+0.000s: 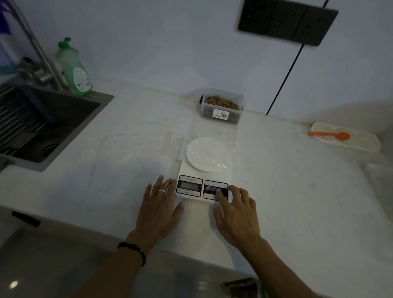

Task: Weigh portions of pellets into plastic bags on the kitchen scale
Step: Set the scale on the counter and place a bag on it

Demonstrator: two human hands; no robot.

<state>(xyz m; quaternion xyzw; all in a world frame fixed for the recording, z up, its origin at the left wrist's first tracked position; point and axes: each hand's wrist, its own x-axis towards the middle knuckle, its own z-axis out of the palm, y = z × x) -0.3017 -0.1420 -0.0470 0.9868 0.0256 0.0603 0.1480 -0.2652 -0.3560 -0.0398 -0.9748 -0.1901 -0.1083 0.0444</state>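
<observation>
You were at the very start of the task, as far as I could judge. The scale [203,171] stood near the front edge of the table [283,190], about in the middle, and a clear bag [213,134] lay flat over its white plate. I saw no pellets in this bag, so no portion was weighed yet. Your right hand [236,212] rested at the right front corner of the scale, fingers spread, and one finger [219,194] pressed on the button panel; I think you were switching the scale on or setting it to zero. The display was too dim to read. Your left hand [158,206] lay flat on the table, touching the left side of the scale, fingers straight and a little apart, holding nothing.

The box [221,105] stood at the back edge of the table, behind the scale, open and nearly full of brown pellets. A second bag [132,156] lay flat and empty to the left of the scale. Toward the right edge, a spoon [330,135] lay in a white tray [366,146], well apart from the scale. Scooping, weighing and filling were all left to do.
</observation>
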